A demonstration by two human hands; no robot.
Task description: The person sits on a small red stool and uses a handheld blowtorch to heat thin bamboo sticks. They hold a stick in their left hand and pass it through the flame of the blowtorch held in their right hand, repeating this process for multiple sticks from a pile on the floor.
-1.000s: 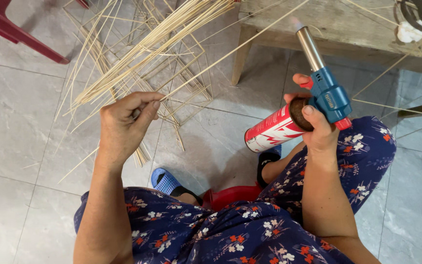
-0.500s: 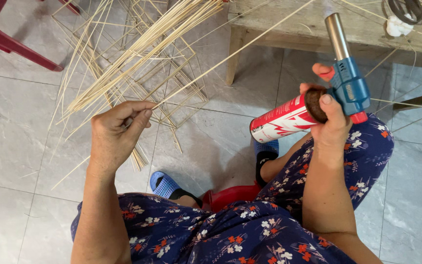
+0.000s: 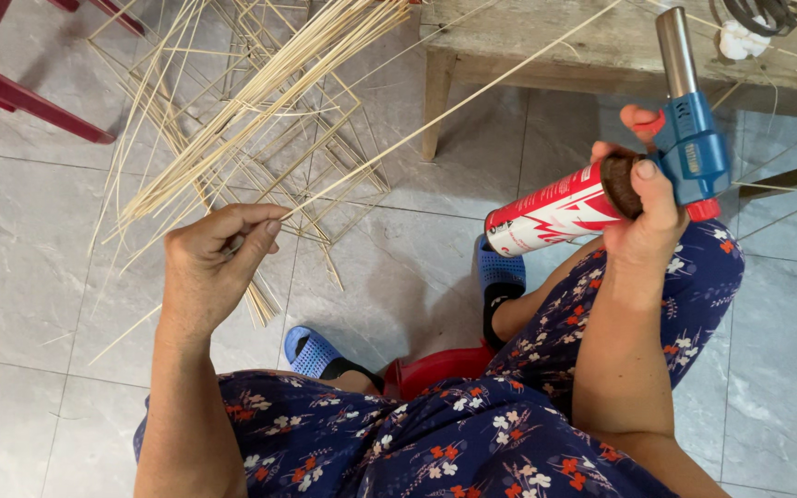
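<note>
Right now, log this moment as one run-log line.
left hand: pinches thin bamboo strip | right hand: grips blue gas torch on red canister, nozzle up | seated, tiled floor

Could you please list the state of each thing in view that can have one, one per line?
Left hand: pinched shut on a thin bamboo strip.
Right hand: gripping the gas torch.
Gas torch: nozzle up, no flame visible.
Bundle of bamboo strips: lying loose on the floor.

red chair (image 3: pixel 11 69): cut off top-left | black coil (image 3: pixel 767 14): cropped by top edge | stick's held end: hidden in fingers (image 3: pixel 255 235)
</note>
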